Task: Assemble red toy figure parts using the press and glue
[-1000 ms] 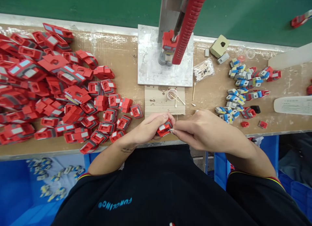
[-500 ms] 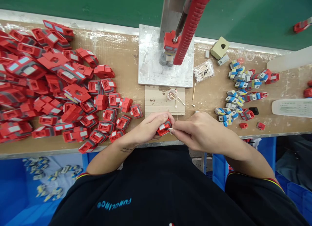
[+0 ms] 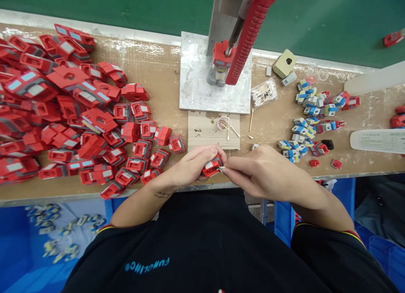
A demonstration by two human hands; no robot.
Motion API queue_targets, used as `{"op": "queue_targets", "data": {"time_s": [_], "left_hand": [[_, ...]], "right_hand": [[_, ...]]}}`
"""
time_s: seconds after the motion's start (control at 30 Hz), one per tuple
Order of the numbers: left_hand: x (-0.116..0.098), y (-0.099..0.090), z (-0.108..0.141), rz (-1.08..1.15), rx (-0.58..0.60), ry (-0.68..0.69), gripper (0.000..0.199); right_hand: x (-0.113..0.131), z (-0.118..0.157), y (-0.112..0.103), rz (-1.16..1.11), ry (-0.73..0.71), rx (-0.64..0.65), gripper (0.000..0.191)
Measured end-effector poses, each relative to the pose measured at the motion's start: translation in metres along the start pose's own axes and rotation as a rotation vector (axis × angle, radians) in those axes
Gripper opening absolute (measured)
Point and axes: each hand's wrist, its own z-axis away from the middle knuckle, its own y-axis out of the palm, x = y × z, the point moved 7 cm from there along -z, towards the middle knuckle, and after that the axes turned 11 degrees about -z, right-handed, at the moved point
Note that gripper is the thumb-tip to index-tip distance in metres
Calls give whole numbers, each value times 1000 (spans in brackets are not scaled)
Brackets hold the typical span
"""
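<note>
Near the table's front edge, my left hand [image 3: 200, 161] is wrapped round a small red and grey plastic toy vehicle part [image 3: 212, 165], its hollow side facing up. My right hand [image 3: 257, 171] pinches a thin white-tipped cotton swab [image 3: 222, 168], whose tip touches or nearly touches the part's edge. Fingers hide most of the swab. Just beyond my hands, a small clear cup [image 3: 224, 123] with several swabs leaning in it stands on a piece of cardboard [image 3: 198, 137] with dark stains.
A hand press [image 3: 249, 40] stands on a metal plate [image 3: 193, 82], with a red toy part under it. Many red parts [image 3: 98, 120] are heaped at left. Right are a bag of swabs [image 3: 264, 92], a yellowish block [image 3: 285, 63] and small blue-white parts [image 3: 299, 128].
The view has shifted very slightly. Both hands stay at the same spot, with the swab still at the red part and a little more of its white end showing.
</note>
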Motion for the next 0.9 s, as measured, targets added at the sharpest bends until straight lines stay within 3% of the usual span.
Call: {"op": "queue_targets", "data": {"time_s": [0.4, 0.63, 0.9], "left_hand": [[2, 0, -1, -64, -17, -13, 40], [-3, 1, -1, -209, 2, 1, 36], [-11, -2, 3, -208, 27, 57, 40]], "right_hand": [[-4, -3, 9, 12, 90, 70, 36], [-2, -2, 9, -8, 84, 116, 37], [-9, -9, 6, -387, -41, 85, 36]]}}
